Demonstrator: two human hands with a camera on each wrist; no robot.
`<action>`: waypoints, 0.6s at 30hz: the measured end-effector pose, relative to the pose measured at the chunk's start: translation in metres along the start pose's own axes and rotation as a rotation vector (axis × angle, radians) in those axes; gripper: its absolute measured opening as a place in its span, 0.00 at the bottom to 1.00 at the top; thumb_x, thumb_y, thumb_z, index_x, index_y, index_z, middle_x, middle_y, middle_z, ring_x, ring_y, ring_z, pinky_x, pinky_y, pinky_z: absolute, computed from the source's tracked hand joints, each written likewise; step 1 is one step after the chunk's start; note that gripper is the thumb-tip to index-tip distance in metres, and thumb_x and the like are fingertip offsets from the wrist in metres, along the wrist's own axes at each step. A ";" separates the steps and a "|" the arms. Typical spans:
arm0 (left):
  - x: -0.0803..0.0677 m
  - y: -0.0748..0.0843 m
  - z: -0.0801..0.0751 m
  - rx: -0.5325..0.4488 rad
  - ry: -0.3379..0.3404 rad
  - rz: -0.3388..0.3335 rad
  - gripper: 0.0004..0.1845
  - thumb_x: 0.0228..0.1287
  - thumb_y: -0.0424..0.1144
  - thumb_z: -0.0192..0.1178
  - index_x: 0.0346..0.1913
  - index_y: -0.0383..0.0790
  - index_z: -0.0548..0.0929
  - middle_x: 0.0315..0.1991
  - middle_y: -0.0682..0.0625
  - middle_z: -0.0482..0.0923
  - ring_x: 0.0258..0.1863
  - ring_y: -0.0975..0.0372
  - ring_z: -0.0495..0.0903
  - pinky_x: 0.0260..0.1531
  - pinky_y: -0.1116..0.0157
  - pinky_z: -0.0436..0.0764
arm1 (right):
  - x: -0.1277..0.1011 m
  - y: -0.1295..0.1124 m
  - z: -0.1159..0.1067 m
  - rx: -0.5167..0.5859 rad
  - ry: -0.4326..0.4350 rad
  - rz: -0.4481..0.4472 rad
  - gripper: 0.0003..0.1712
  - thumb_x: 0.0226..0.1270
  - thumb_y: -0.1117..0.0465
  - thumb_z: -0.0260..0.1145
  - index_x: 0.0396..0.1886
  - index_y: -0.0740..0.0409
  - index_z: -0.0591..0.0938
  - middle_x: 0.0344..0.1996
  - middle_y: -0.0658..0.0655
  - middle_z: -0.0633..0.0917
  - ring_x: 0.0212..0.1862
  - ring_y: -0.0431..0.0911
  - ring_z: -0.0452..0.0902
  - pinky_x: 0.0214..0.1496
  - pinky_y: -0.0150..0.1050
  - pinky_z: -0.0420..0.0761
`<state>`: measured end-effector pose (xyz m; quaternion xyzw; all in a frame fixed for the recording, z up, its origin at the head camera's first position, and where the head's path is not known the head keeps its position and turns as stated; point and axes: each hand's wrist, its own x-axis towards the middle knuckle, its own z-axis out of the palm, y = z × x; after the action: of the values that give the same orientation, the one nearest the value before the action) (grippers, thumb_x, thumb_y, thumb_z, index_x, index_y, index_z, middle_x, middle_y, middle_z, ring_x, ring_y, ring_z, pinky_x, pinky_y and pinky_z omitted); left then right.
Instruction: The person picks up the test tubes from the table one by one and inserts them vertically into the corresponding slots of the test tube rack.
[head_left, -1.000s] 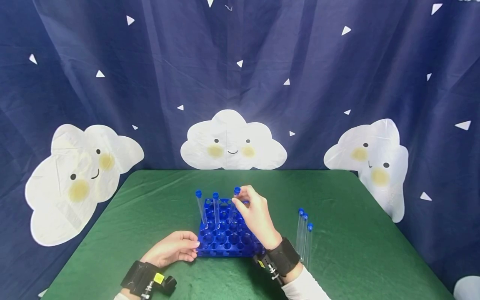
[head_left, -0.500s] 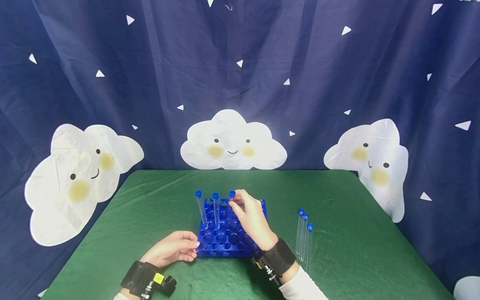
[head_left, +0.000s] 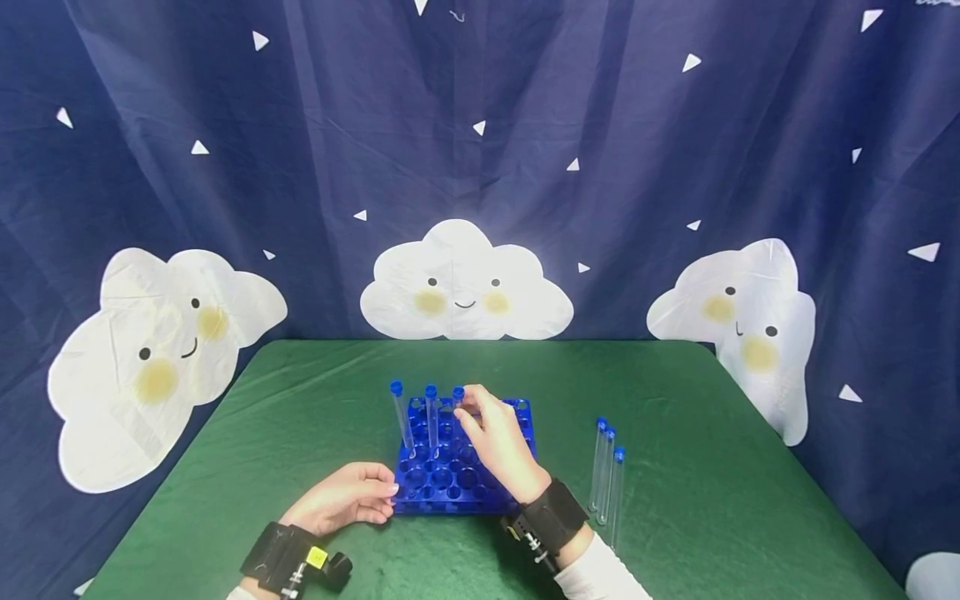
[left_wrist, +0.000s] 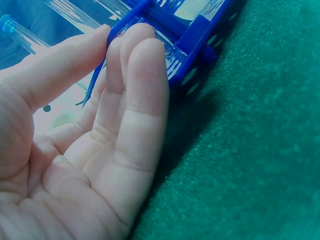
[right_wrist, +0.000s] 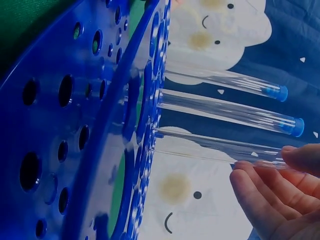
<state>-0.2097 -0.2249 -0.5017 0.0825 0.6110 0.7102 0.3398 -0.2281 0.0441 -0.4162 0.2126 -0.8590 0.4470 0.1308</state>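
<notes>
A blue test-tube rack (head_left: 480,479) stands on the green table. Three clear tubes with blue caps stand in its back row. My right hand (head_left: 467,408) pinches the rightmost tube (head_left: 458,393) just below its cap; in the right wrist view that tube (right_wrist: 215,145) sits in a rack (right_wrist: 125,125) hole, my fingertips (right_wrist: 270,185) at its upper end. The other two tubes (head_left: 431,408) stand free to its left. My left hand (head_left: 386,492) rests on the cloth, its straight fingers (left_wrist: 145,65) touching the rack's (left_wrist: 200,40) near left corner.
Three more capped tubes (head_left: 607,475) lie side by side on the green cloth (head_left: 712,467) right of the rack. A dark blue curtain with white cloud faces (head_left: 465,283) hangs behind the table. The table's edges fall away left and right.
My right hand has moved down and a little left, and the tube it holds has gone lower into the rack and stands more upright. The left hand has not moved.
</notes>
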 end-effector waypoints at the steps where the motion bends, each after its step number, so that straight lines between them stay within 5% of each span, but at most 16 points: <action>1: 0.000 0.000 0.000 0.001 0.000 0.001 0.03 0.67 0.32 0.57 0.38 0.45 0.78 0.31 0.54 0.84 0.29 0.67 0.84 0.36 0.68 0.86 | 0.000 0.000 0.000 0.000 0.001 -0.001 0.16 0.71 0.64 0.61 0.56 0.64 0.74 0.45 0.62 0.85 0.48 0.51 0.84 0.49 0.43 0.86; 12: -0.001 -0.001 0.000 0.007 -0.012 0.005 0.05 0.69 0.31 0.55 0.38 0.46 0.78 0.30 0.55 0.84 0.30 0.67 0.84 0.37 0.68 0.86 | 0.002 0.002 0.000 0.003 0.026 -0.054 0.15 0.69 0.65 0.63 0.53 0.63 0.76 0.44 0.60 0.86 0.47 0.49 0.84 0.49 0.42 0.86; 18: 0.000 -0.001 -0.001 0.007 -0.017 0.006 0.05 0.69 0.31 0.55 0.37 0.46 0.78 0.30 0.56 0.84 0.30 0.67 0.84 0.36 0.69 0.85 | 0.007 0.004 -0.019 -0.012 0.130 -0.084 0.15 0.65 0.65 0.66 0.51 0.61 0.77 0.41 0.60 0.87 0.44 0.49 0.86 0.47 0.41 0.86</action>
<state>-0.2097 -0.2256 -0.5034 0.0918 0.6104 0.7083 0.3425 -0.2353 0.0604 -0.4052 0.2184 -0.8417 0.4487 0.2062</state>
